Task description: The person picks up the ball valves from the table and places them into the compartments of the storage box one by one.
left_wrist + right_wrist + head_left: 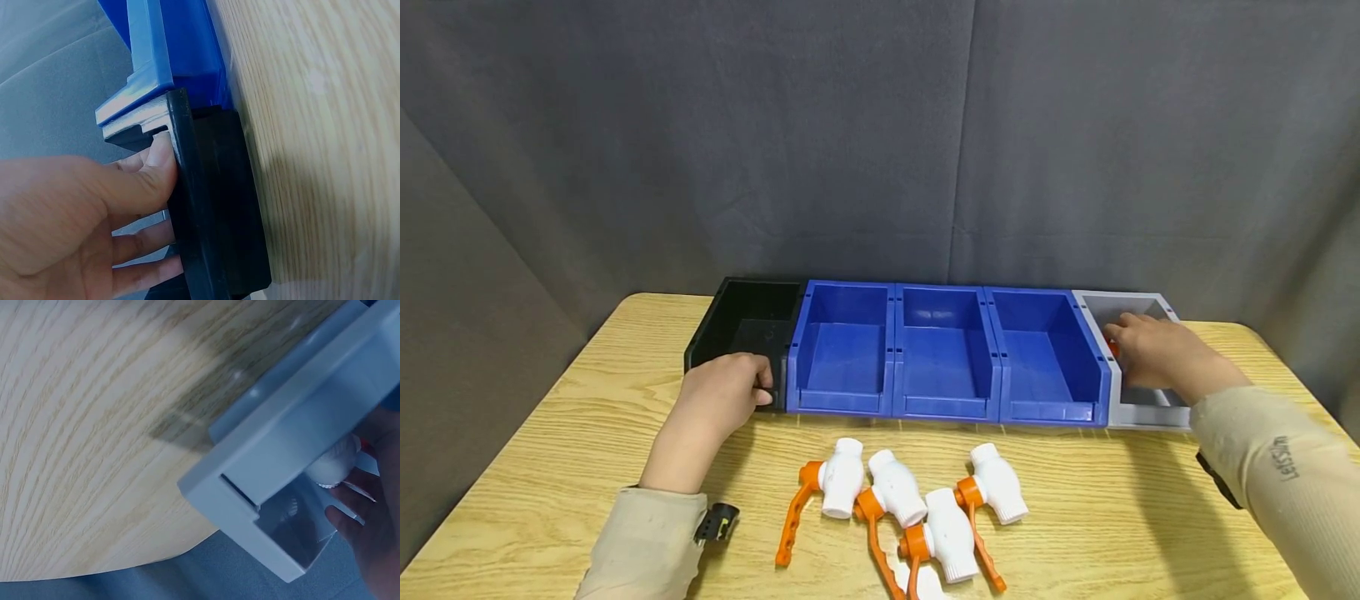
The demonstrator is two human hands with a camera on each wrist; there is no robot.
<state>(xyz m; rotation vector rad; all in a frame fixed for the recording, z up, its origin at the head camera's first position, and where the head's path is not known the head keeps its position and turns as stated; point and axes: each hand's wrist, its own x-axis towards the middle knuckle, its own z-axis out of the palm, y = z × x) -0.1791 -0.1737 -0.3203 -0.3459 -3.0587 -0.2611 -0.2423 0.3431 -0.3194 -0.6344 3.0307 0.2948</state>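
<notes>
At the front of the black bin [733, 321], my left hand [724, 396] grips the rim, with the thumb at the edge and fingers reaching behind the wall, as the left wrist view shows [75, 206]. My right hand [1153, 350] reaches into the grey bin [1150, 417]. Its fingers hold a white ball valve [334, 464] with an orange part, partly hidden by the bin wall and the hand. Several more white ball valves with orange lever handles lie on the table, among them one at the left [842, 479] and one at the right [1000, 483].
Three blue bins [842, 404] stand in a row between the black and grey bins. The wooden table [587, 433] runs in front of them, and a grey curtain [850, 150] hangs behind. The valves lie close together before the middle bins.
</notes>
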